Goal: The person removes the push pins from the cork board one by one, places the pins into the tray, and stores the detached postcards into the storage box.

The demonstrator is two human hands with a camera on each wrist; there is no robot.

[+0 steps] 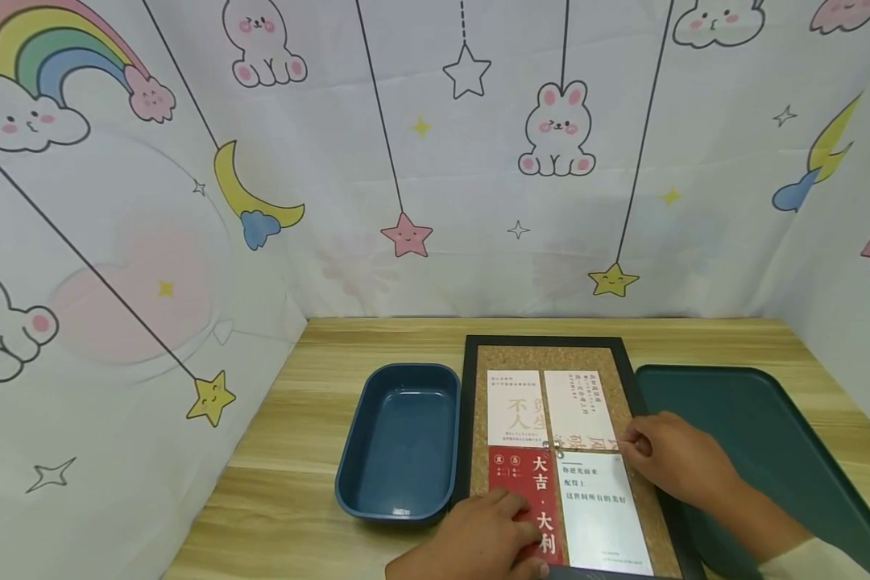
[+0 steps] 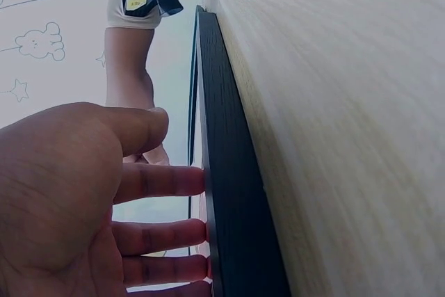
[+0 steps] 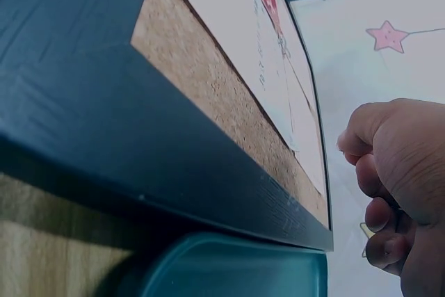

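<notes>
My left hand [image 1: 482, 536] rests on the lower left of a red card [image 1: 507, 471] with white characters. In the left wrist view its fingers [image 2: 163, 238] lie straight across the board's black edge. The framed cork board [image 1: 551, 357] also bears a white card [image 1: 513, 395] at top left, another white card [image 1: 569, 395] at top right and a pale card [image 1: 602, 515] at lower right. Over the right edge of the upper right card is my right hand [image 1: 677, 455], fingers curled, thumb against forefinger; whether something small is between them is hidden. Small shiny round pins [image 1: 560, 455] sit where the cards meet.
Left of the board stands a blue tray [image 1: 399, 503] with raised walls. A dark green tray [image 1: 739, 403] lies to its right, partly under the right forearm. Behind the wooden table [image 1: 283, 451] hangs a white cloth [image 1: 478, 274] with cartoon prints.
</notes>
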